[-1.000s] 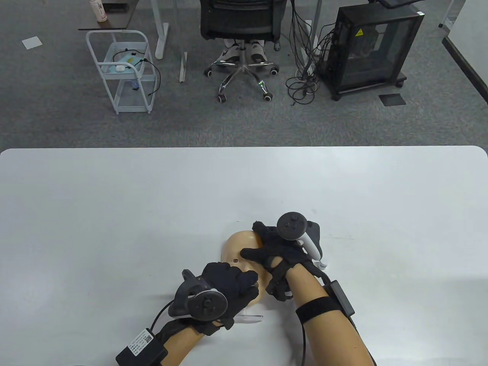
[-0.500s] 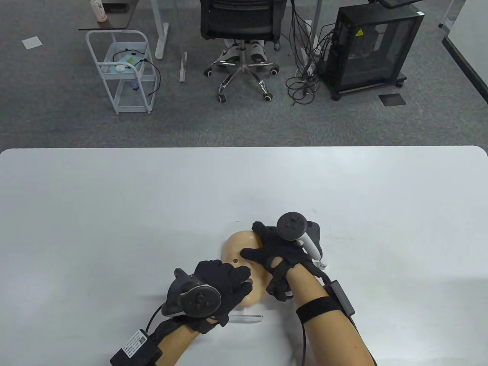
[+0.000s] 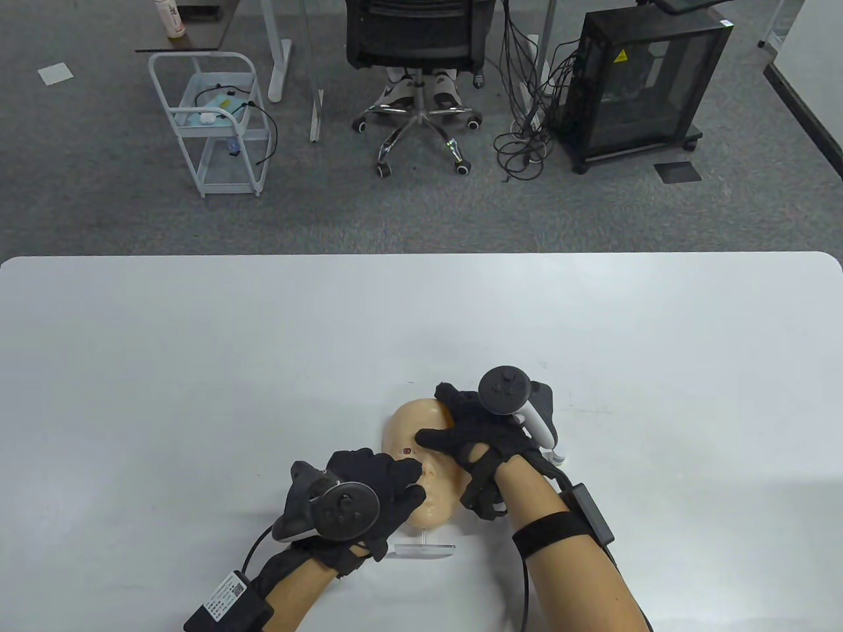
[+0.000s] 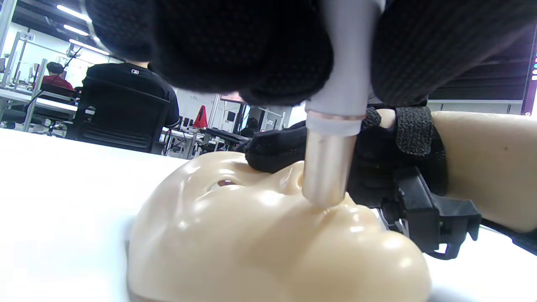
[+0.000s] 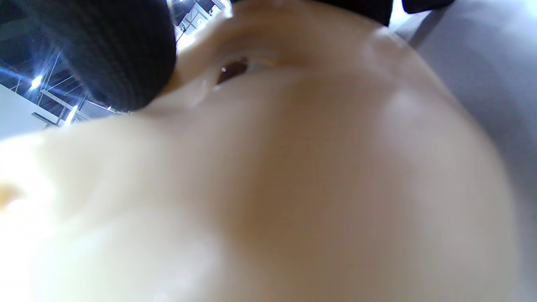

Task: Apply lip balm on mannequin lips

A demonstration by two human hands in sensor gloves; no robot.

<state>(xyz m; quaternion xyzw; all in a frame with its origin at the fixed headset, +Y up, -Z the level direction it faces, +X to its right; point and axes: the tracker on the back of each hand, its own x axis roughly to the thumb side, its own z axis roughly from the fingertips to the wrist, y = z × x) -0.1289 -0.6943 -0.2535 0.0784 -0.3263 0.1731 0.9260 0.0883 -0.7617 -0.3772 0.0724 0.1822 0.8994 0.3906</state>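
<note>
A beige mannequin head lies face up on the white table, on a clear stand. My left hand grips a lip balm stick and holds it upright. Its tip touches the mannequin's lips in the left wrist view. My right hand rests on the top of the head and holds it steady. The right wrist view is filled by the blurred head, with one gloved fingertip on it.
The table's far half and both sides hold nothing else I can see. Beyond the far edge are an office chair, a white cart and a black cabinet on the carpet.
My left hand has slid to the left and slightly toward me across the face with the stick. More of the mouth and chin now shows. The right hand has not moved.
</note>
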